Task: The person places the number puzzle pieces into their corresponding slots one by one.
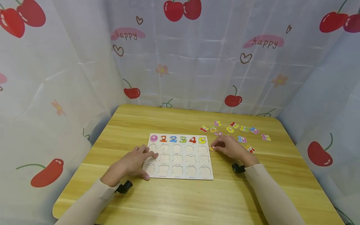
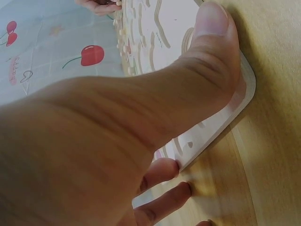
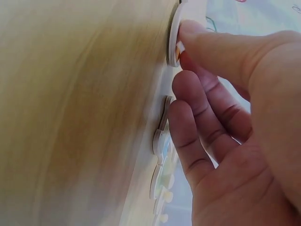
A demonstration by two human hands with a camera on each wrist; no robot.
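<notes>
A white wooden number puzzle board [image 1: 170, 177] lies on the table, with colored 0 to 5 in its top row and bare recesses in the rows below. My left hand [image 1: 134, 162] rests on the board's left side, thumb near the front left corner, fingers spread; the left wrist view shows the thumb [image 2: 209, 56] on that corner. Just beyond the board's right edge, my right hand [image 1: 229, 147] pinches a small yellow-orange puzzle piece [image 1: 212, 149] between thumb and forefinger. In the right wrist view this piece [image 3: 175, 35] shows edge-on; its number is hidden.
Several loose number pieces with knobs are scattered behind and around my right hand, among them a blue 10 [image 1: 242, 139] and a purple-yellow piece [image 1: 265, 137]. A white curtain [image 1: 194, 81] with cherry prints surrounds the wooden table [image 1: 180, 200] at the back and sides.
</notes>
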